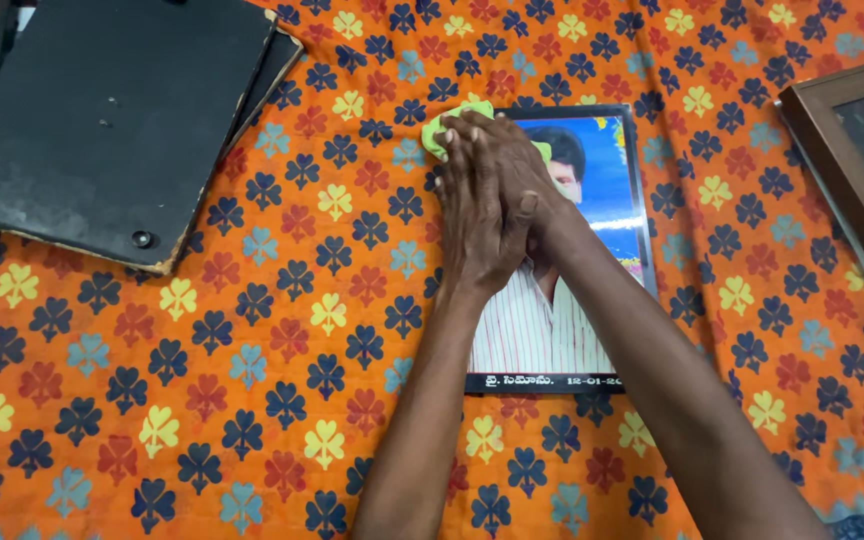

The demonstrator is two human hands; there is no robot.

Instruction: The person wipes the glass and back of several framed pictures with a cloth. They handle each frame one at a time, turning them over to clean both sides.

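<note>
1. Head view, the hands: the left hand lies flat, fingers stretched out and together, its palm on the left edge of a framed photograph. The right hand crosses over it, fingers pressed down on a small green cloth at the frame's upper left corner. Neither hand is closed around anything; both press downward, the right one pinning the cloth under its fingertips.

2. Head view, the photograph: it lies face up, flat on an orange patterned sheet with clover shapes, roughly mid-picture. Its surface looks glossy, so it is probably glazed or laminated: stiff, smooth, likely slippery under a dry palm, and liable to crack or scratch if pushed hard. It looks thin and light; the dark border along the long edges seems the safest place to hold it, not the face.

3. Head view, the cloth: soft and limp, it bunches under pressure and should fold easily into the fingers.

4. Head view, surroundings: a black board lies at the upper left, well apart; a brown wooden frame sits at the right edge.
</note>
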